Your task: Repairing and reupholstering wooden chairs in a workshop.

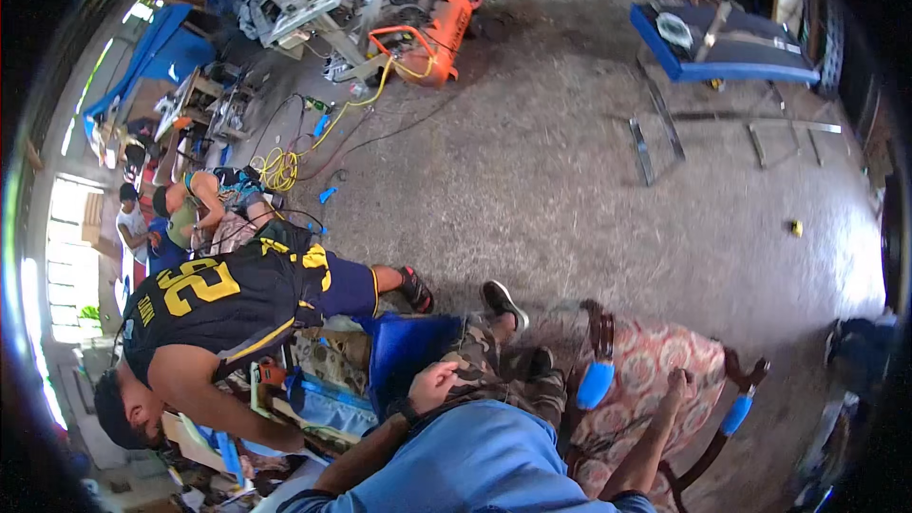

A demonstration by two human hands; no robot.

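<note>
My left hand point(433, 388) rests on my camouflage trousers point(537, 394), its fingers loosely apart and nothing seen in it. My right arm reaches over a chair point(617, 361) upholstered in red and cream patterned fabric. On that fabric my right hand point(682, 382) is closed; whether it pinches something is too small to tell. Dark carved wooden arms flank the chair, one with a blue wrapping point(596, 385), the other with a second blue wrapping point(737, 414).
Close on my left, a person in a black and yellow jersey point(228, 294) bends over a work area. A blue chair-like piece point(404, 361) stands beside me. Farther off are an orange air compressor point(446, 38), a yellow hose point(280, 171), metal bars point(642, 150) and a blue-edged table point(731, 66).
</note>
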